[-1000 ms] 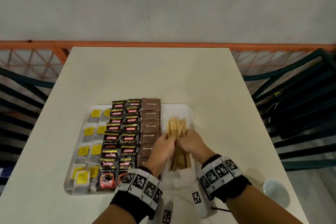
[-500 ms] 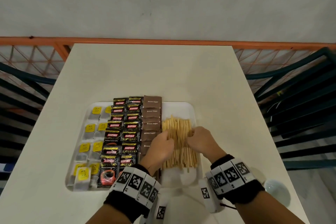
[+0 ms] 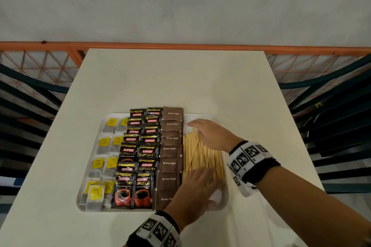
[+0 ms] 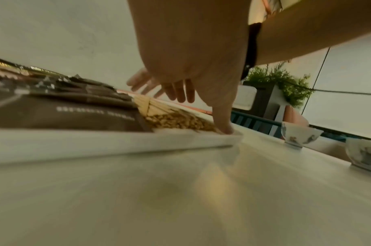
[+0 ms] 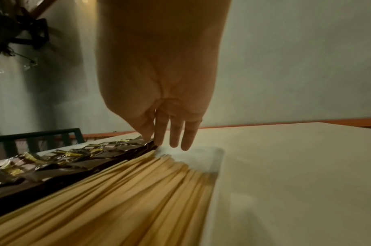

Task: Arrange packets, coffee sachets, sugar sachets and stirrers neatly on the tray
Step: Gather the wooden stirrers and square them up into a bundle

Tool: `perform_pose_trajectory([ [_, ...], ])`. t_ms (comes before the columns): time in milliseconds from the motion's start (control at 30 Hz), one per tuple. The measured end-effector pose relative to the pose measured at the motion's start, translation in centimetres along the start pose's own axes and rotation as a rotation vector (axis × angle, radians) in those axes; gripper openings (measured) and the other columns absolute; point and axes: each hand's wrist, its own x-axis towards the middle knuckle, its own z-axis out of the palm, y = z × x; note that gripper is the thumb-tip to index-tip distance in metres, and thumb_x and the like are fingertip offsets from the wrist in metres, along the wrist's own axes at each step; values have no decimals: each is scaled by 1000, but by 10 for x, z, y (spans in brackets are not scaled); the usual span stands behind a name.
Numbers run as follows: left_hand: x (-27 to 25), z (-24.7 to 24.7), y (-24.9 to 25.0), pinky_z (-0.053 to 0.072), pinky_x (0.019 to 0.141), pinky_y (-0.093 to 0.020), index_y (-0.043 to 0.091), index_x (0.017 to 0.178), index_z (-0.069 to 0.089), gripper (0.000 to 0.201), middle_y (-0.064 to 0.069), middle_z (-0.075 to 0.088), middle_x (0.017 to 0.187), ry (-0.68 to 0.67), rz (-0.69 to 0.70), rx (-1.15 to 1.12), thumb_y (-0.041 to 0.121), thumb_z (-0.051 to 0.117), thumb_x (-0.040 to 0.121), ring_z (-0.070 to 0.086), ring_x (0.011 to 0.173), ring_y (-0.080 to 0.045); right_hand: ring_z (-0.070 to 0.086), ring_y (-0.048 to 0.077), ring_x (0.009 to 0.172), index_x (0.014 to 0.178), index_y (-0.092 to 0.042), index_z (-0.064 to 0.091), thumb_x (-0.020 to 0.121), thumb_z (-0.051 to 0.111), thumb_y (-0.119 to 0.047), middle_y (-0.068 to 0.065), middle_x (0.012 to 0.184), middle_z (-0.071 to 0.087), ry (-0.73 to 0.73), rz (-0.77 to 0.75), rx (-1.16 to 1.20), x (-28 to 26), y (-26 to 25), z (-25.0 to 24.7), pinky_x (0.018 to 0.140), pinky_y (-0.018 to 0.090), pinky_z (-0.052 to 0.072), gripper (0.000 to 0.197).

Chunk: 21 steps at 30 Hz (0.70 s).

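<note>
A white tray point(image 3: 200, 116) holds, from left to right, tea bags with yellow tags point(image 3: 104, 142), black Kopiko coffee sachets point(image 3: 140, 146), brown sugar sachets point(image 3: 170, 150) and wooden stirrers point(image 3: 202, 156). My left hand point(image 3: 197, 184) lies flat with straight fingers over the near ends of the stirrers, thumb at the tray's near right corner point(image 4: 226, 131). My right hand point(image 3: 208, 132) is spread flat at the stirrers' far ends, fingertips point(image 5: 174, 141) over the bare tray. The stirrers point(image 5: 125, 196) fan out side by side beside the sugar sachets point(image 5: 54, 176). Neither hand grips anything.
The tray sits on a cream table point(image 3: 180, 82) with bare surface beyond and to the right. Two small patterned cups point(image 4: 298, 134) stand on the table right of the tray. Dark chairs point(image 3: 331, 118) and an orange railing point(image 3: 180, 46) surround the table.
The stirrers, gathered in a bundle between both hands a second ago, now lie spread flat. My right hand moved to their far ends and my left hand to their near ends.
</note>
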Motion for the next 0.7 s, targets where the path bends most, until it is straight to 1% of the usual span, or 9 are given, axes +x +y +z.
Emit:
perform_pose_trajectory([
  [67, 3, 9, 0, 36, 98, -35, 31, 128, 46, 78, -1, 54, 133, -31, 36, 62, 49, 78, 58, 54, 120, -22, 33, 20, 135, 140, -14, 36, 96, 31, -6, 4, 147, 37, -64, -34, -32, 8, -5, 3, 113, 32, 27, 45],
  [167, 5, 12, -3, 34, 104, -38, 30, 126, 50, 65, -1, 51, 137, -36, 37, 126, 47, 70, 66, 45, 129, -23, 38, 22, 130, 137, -11, 41, 96, 31, -5, 9, 142, 42, -100, -19, -50, 14, -8, 4, 108, 30, 30, 43],
  [267, 9, 14, -9, 38, 105, -41, 30, 121, 56, 54, 0, 52, 136, 7, 21, 122, 41, 68, 70, 44, 130, -24, 42, 24, 125, 135, -11, 43, 96, 31, -5, 11, 136, 46, -107, 11, -33, 14, -7, 4, 104, 31, 34, 42],
  [367, 12, 15, -14, 39, 103, -41, 29, 120, 53, 57, -2, 54, 134, 46, 11, 122, 40, 72, 67, 49, 127, -25, 41, 24, 128, 137, -12, 42, 96, 30, -6, 11, 139, 46, -103, 23, -16, 11, -5, 6, 107, 34, 33, 43],
  [467, 12, 14, -17, 40, 102, -41, 27, 125, 51, 64, -4, 56, 133, 71, 17, 125, 42, 72, 67, 51, 124, -25, 42, 24, 129, 137, -12, 42, 97, 30, -9, 11, 140, 46, -88, 24, 13, 8, -3, 8, 109, 34, 34, 42],
  [533, 10, 12, -19, 41, 101, -42, 24, 127, 50, 65, -5, 56, 132, 106, 8, 128, 45, 67, 69, 52, 123, -25, 40, 20, 131, 138, -15, 40, 97, 32, -10, 7, 143, 44, -17, 24, 78, 3, -3, 6, 109, 30, 31, 42],
  [600, 7, 11, -20, 35, 101, -41, 20, 129, 47, 67, -7, 57, 131, 187, -29, 124, 50, 61, 71, 54, 120, -26, 40, 17, 131, 137, -17, 40, 98, 33, -12, 3, 143, 44, 167, 66, 152, -5, -2, 1, 109, 27, 29, 41],
  [667, 1, 8, -23, 35, 97, -38, 18, 129, 47, 75, -6, 61, 126, 264, -124, 128, 52, 69, 66, 58, 115, -23, 46, 16, 123, 131, -15, 47, 97, 35, -12, 4, 135, 50, 403, 167, 217, -17, 3, -2, 105, 25, 34, 36],
  [700, -3, 7, -25, 38, 95, -39, 19, 126, 48, 75, -3, 63, 120, 306, -176, 137, 50, 73, 63, 58, 112, -19, 50, 16, 117, 127, -13, 51, 96, 37, -11, 6, 129, 54, 485, 223, 243, -25, 8, -1, 100, 24, 37, 34],
])
